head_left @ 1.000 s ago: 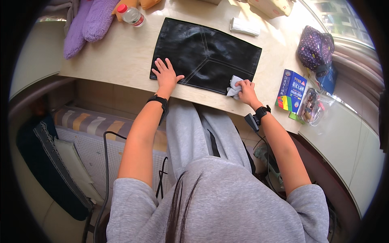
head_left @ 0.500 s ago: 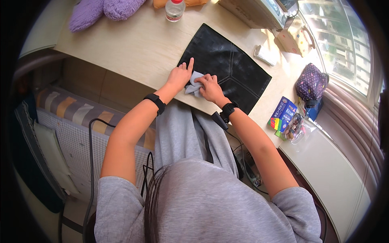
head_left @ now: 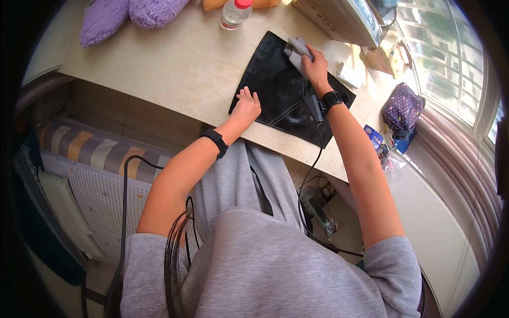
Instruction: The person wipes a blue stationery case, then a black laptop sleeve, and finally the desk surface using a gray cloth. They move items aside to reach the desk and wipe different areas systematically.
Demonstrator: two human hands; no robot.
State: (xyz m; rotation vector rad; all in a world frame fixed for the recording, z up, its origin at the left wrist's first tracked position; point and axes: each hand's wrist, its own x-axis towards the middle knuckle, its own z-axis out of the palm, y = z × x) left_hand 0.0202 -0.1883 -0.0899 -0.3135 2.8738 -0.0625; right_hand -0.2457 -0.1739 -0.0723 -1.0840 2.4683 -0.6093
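A black leather-like bag or panel [head_left: 273, 74] with pale stitched seams lies flat on the desk. My right hand [head_left: 316, 70] is closed round a bunched grey cloth [head_left: 297, 52], which rests against the panel's far right part. Close to the panel's near left edge, my left hand [head_left: 247, 107] lies on it with fingers stretched out and holds nothing. Black bands circle both wrists. A small black device [head_left: 314, 109] on a cable hangs beside the right wrist, over the panel.
On the pale desk [head_left: 175, 74] stand a clear bottle [head_left: 235, 15] with a red cap and fluffy purple slippers [head_left: 154, 11]. Toward the window are a box [head_left: 339, 21], a white packet [head_left: 348, 75] and a dotted dark pouch [head_left: 404, 108]. A black cable [head_left: 302, 196] runs below the desk edge.
My right hand has moved away from me with the grey cloth, from the panel's near edge to its far part. The left hand has shifted slightly nearer, and its fingers have spread.
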